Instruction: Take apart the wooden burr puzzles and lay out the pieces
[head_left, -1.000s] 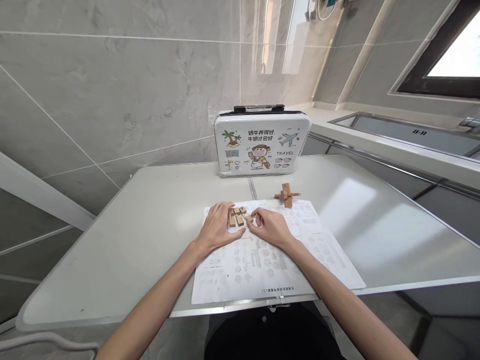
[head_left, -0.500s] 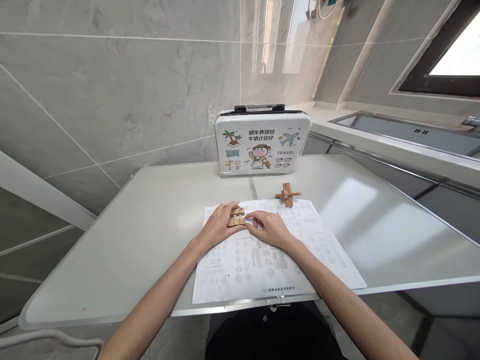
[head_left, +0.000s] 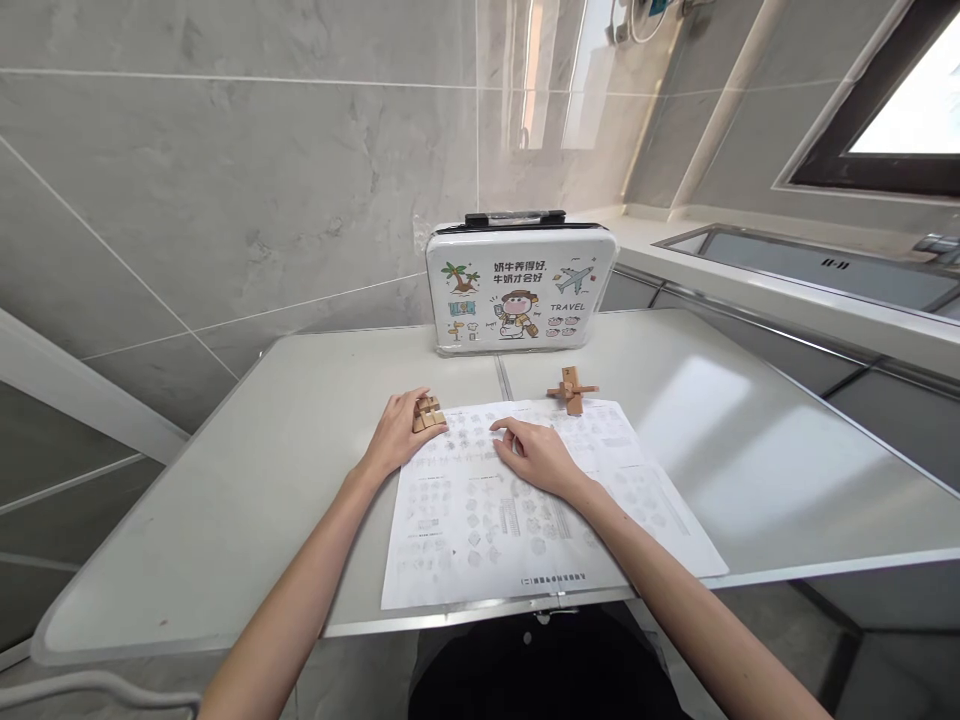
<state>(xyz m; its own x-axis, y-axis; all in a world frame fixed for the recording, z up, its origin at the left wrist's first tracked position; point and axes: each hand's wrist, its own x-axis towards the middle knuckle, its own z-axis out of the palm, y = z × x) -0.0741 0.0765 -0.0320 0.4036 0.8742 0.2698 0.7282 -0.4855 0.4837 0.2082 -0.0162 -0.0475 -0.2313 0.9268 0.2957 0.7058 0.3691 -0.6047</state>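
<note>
A small block-shaped wooden puzzle (head_left: 428, 414) is gripped by my left hand (head_left: 395, 428) at the upper left corner of the printed sheet (head_left: 480, 560). Thumb and fingers clasp it from the left side. My right hand (head_left: 538, 455) rests on the middle of the sheet, its fingers loosely curved and apart, with nothing in them. Beyond that hand, a cross-shaped wooden puzzle (head_left: 572, 391) lies at the sheet's far edge. Small diagrams and text cover the paper, too fine to read.
A white case (head_left: 523, 290) with cartoon prints and a black handle stands upright at the back of the pale folding table (head_left: 225, 500). Behind it rises a grey tiled wall (head_left: 262, 180). To the right runs a counter with a sink (head_left: 817, 265).
My left hand has carried the block-shaped wooden puzzle to the left, away from my right hand. The right hand has stayed nearly in place, and its fingers have come off the puzzle.
</note>
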